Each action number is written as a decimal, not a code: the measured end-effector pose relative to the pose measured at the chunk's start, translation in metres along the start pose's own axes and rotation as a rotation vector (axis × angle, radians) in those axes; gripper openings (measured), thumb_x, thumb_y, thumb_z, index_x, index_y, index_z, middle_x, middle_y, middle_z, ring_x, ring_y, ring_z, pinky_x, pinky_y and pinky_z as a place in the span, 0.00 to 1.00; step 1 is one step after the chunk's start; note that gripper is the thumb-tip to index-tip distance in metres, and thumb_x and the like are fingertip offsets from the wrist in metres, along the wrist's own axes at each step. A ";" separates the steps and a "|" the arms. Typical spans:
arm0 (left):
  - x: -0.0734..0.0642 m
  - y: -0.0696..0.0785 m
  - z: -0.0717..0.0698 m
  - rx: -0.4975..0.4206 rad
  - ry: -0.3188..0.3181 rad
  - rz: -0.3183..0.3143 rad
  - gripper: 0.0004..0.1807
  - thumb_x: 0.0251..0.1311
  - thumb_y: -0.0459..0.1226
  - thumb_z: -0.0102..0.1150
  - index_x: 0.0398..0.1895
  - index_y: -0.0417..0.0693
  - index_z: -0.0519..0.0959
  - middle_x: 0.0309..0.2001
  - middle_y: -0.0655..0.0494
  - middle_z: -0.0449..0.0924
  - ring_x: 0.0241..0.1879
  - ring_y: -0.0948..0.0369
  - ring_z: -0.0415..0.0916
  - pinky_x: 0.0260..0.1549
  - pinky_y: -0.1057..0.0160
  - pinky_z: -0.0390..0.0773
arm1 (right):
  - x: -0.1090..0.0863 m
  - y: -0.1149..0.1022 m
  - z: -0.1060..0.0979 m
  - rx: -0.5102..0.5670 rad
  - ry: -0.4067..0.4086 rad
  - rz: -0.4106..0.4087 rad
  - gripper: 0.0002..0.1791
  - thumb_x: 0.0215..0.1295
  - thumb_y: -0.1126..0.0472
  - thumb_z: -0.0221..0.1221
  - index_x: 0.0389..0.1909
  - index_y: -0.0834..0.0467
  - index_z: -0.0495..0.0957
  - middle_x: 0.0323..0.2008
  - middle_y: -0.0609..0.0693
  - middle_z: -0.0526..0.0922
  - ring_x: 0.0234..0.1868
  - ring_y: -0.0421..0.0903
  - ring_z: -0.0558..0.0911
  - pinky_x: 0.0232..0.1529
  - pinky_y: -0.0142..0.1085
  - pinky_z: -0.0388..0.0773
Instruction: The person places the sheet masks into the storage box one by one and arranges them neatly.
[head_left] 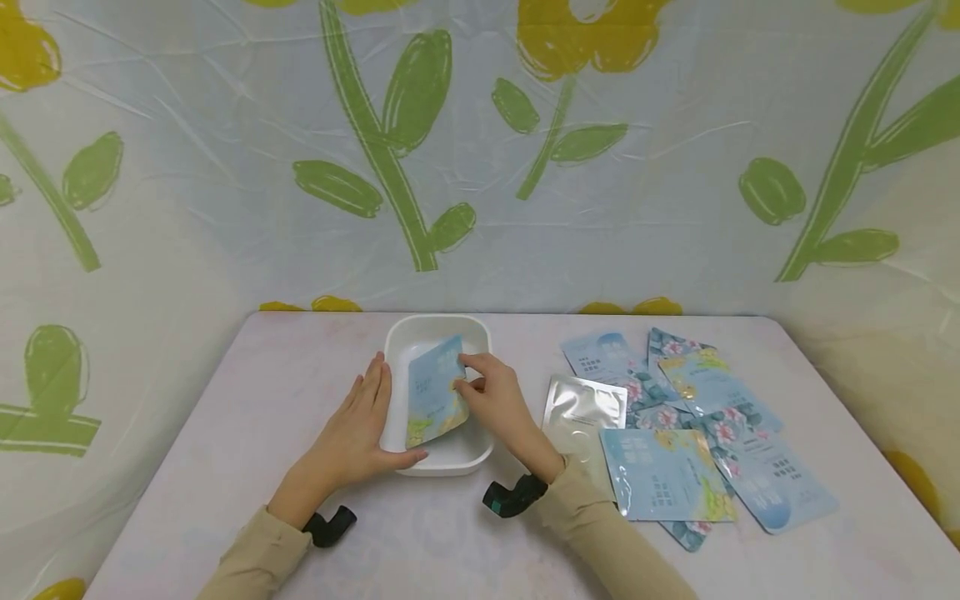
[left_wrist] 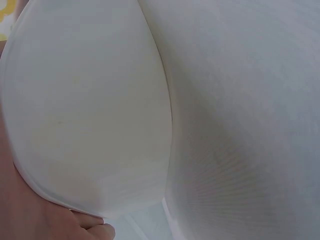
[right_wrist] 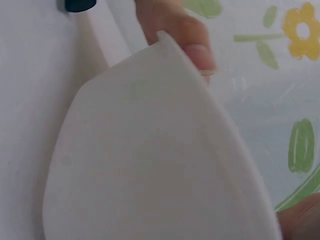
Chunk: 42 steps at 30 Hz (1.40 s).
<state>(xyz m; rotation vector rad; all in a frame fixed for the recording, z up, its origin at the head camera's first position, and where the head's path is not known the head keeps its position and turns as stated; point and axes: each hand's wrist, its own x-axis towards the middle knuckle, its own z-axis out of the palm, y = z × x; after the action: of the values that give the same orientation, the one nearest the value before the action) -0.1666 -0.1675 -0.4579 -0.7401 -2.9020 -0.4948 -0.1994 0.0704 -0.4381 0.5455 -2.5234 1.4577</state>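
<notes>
A white plastic basin (head_left: 442, 461) stands near the middle of the table. My left hand (head_left: 360, 423) lies along its left side with straight fingers, and its thumb reaches past the front left corner. Between thumb and fingers, my right hand (head_left: 495, 400) pinches the right edge of a light-blue face mask packet (head_left: 435, 392). This packet is tilted inside the basin, printed side facing up, its lower part bent. The left wrist view is mostly filled by the basin's outer wall (left_wrist: 90, 110). Another stretch of basin wall (right_wrist: 150, 150) hides most of the right hand in the right wrist view.
Right of the basin lies a loose, overlapping pile of face mask packets: several blue ones (head_left: 652, 475), some flowered ones (head_left: 776, 475) and a silver one (head_left: 588, 404). The pale table (head_left: 247, 433) meets a flower-print cloth (head_left: 247, 167) at its back edge.
</notes>
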 end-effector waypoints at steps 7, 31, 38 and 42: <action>-0.001 -0.001 0.000 0.007 -0.006 -0.004 0.72 0.48 0.75 0.56 0.77 0.29 0.38 0.78 0.36 0.30 0.78 0.48 0.33 0.73 0.45 0.48 | -0.004 -0.003 0.009 -0.177 -0.003 -0.113 0.15 0.63 0.70 0.63 0.49 0.71 0.82 0.44 0.62 0.83 0.31 0.49 0.87 0.30 0.32 0.83; -0.001 -0.001 0.000 -0.007 0.003 0.013 0.70 0.51 0.73 0.56 0.76 0.28 0.40 0.78 0.35 0.30 0.77 0.46 0.33 0.72 0.42 0.48 | -0.012 -0.011 0.019 -0.917 -0.273 -0.264 0.15 0.60 0.47 0.67 0.29 0.56 0.83 0.23 0.50 0.84 0.45 0.53 0.83 0.63 0.48 0.71; 0.000 0.000 0.001 -0.004 0.018 0.021 0.70 0.51 0.73 0.56 0.76 0.28 0.41 0.78 0.35 0.31 0.78 0.47 0.33 0.72 0.43 0.48 | -0.010 -0.005 0.018 -0.725 -0.141 -0.281 0.12 0.61 0.53 0.67 0.31 0.59 0.85 0.33 0.54 0.87 0.52 0.57 0.82 0.69 0.56 0.62; 0.000 0.000 0.001 -0.005 0.019 0.020 0.70 0.51 0.73 0.56 0.76 0.28 0.41 0.78 0.34 0.32 0.78 0.47 0.34 0.72 0.42 0.49 | -0.010 0.000 0.017 -0.491 -0.044 -0.303 0.08 0.60 0.60 0.67 0.35 0.62 0.86 0.37 0.54 0.88 0.48 0.54 0.84 0.67 0.57 0.64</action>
<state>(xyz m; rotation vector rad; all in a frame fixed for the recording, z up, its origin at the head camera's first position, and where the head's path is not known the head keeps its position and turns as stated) -0.1663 -0.1670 -0.4586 -0.7601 -2.8743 -0.5049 -0.1898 0.0577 -0.4496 0.8221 -2.5536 0.6960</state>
